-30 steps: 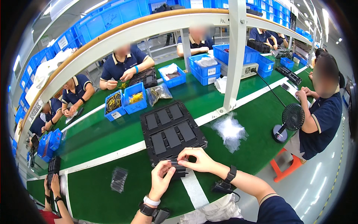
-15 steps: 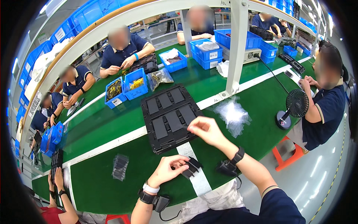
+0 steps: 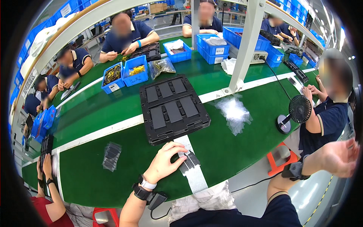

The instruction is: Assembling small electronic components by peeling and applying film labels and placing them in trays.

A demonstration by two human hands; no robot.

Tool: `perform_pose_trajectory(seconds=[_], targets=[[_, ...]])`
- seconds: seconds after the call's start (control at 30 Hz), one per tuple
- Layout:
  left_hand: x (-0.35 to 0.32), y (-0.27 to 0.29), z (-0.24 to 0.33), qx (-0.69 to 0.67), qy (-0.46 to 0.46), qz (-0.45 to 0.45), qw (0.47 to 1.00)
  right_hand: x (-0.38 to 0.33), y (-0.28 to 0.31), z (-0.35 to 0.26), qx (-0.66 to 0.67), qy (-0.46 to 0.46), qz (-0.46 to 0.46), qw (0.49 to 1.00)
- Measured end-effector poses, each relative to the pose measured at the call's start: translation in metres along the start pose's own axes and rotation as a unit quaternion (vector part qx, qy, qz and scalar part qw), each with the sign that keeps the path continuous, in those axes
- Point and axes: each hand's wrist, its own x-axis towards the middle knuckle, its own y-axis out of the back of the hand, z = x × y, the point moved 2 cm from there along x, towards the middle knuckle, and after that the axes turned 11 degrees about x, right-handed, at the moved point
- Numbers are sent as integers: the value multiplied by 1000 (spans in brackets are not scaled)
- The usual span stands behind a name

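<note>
My left hand (image 3: 165, 162) reaches over the table's near part, its thumb and fingers bent against several flat black pieces (image 3: 189, 163) with thin pale lines between them. These lie over a white strip (image 3: 197, 182) on the green tabletop. My right hand (image 3: 339, 158) is raised far out to the right, past the table edge. Motion smears its fingers, and I make out nothing in it. Just beyond my left hand stands a black tray (image 3: 172, 130) with several dark rectangular slabs (image 3: 158, 118) in its slots.
Clear film sheets (image 3: 233, 113) are spread right of the tray; a smaller film stack (image 3: 112, 156) lies left. A small black fan (image 3: 300, 109) stands near the right edge. Blue bins (image 3: 136, 72) and a white post (image 3: 245, 49) are farther back. Co-workers sit around.
My right hand has swung from above the tray's near right corner out to the far right. The black pieces by my left hand now lie flatter. The view has shifted slightly.
</note>
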Motion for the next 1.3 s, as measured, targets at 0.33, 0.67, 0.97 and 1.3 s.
perform_pose_trajectory(seconds=[0.33,0.67,0.97,1.3], targets=[[-3,-2,2,-14,24,-13,1000,-243,45,5,-146,-469,-757,431],[0,-2,-3,-1,13,-8,1000,-243,27,-17,-147,-397,-806,414],[-6,-3,-14,34,1,-28,999,-227,-117,-31,92,-330,-782,521],[-6,-8,-6,14,6,-50,999,-422,-214,-25,220,-522,-657,497]])
